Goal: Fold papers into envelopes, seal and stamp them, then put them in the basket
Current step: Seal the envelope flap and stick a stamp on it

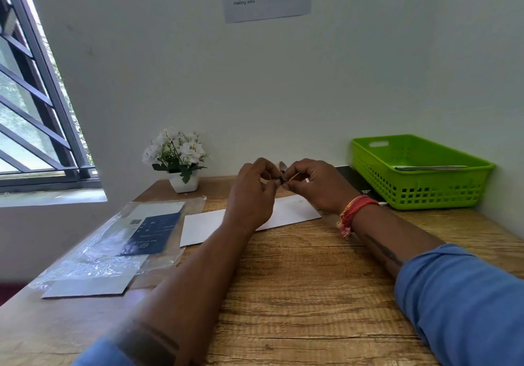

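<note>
Both hands are raised together above the far middle of the surface (312,294). The left hand (255,187) has its fingers curled inward, tips meeting those of the right hand (314,184), which is curled the same way. Between the fingertips sits 1 small dark item (282,179), pinched by both hands; a pale, shiny sliver shows just above it. It is too small to name for sure; judging by the task, it is likely a stamp being peeled from its backing.

Directly below the hands and a little nearer lies the envelope (292,209), flat and white, its long axis running left to right with the right end tilted slightly farther away. Its right end lies just beneath the right hand, so that hand is the nearer one to the far right corner, where a stamp would go: the move would be short, downward and slightly right.

The envelope is matte paper with crisp edges. The surface is wood-grain, brown and streaked. To the left lies a glossy, crinkled clear packet (119,240) with a dark blue card inside and pale sheets under it. Far right stands the basket (419,195), bright green rigid plastic with lattice walls, with something flat and pale inside. A dark flat item (354,181) lies beside it. A white pot of flowers (181,161) stands far left.
</note>
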`<control>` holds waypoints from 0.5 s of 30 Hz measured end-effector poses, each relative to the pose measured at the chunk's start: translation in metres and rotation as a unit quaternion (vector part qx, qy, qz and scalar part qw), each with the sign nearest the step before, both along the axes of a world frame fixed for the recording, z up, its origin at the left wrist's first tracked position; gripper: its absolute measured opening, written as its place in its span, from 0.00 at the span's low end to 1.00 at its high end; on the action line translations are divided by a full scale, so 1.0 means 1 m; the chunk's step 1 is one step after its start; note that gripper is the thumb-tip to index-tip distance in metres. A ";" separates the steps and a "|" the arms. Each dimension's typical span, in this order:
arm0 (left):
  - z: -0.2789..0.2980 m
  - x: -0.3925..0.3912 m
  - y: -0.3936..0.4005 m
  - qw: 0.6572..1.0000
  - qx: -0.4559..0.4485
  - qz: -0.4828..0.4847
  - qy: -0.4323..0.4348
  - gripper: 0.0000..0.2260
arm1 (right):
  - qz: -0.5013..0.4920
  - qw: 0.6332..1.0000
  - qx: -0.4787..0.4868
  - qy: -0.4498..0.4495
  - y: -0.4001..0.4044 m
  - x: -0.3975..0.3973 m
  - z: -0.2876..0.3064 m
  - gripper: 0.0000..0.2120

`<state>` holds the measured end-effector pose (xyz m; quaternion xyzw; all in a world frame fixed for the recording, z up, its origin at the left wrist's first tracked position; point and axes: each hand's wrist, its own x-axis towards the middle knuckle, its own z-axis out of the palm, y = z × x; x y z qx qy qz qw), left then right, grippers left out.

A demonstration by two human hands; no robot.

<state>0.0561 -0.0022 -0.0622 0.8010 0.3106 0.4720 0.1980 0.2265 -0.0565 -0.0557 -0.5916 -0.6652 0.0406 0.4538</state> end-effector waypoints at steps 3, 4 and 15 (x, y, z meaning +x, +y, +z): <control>-0.001 0.001 0.000 1.000 0.018 0.012 0.013 0.13 | -0.005 1.000 -0.003 -0.014 0.000 -0.001 0.001 0.04; -0.001 0.001 0.000 0.999 0.026 0.016 0.019 0.14 | -0.008 1.000 -0.005 -0.015 0.000 -0.001 0.001 0.04; 0.001 -0.001 -0.007 0.989 0.119 0.044 0.070 0.13 | -0.013 0.999 -0.014 -0.036 -0.004 0.000 0.002 0.06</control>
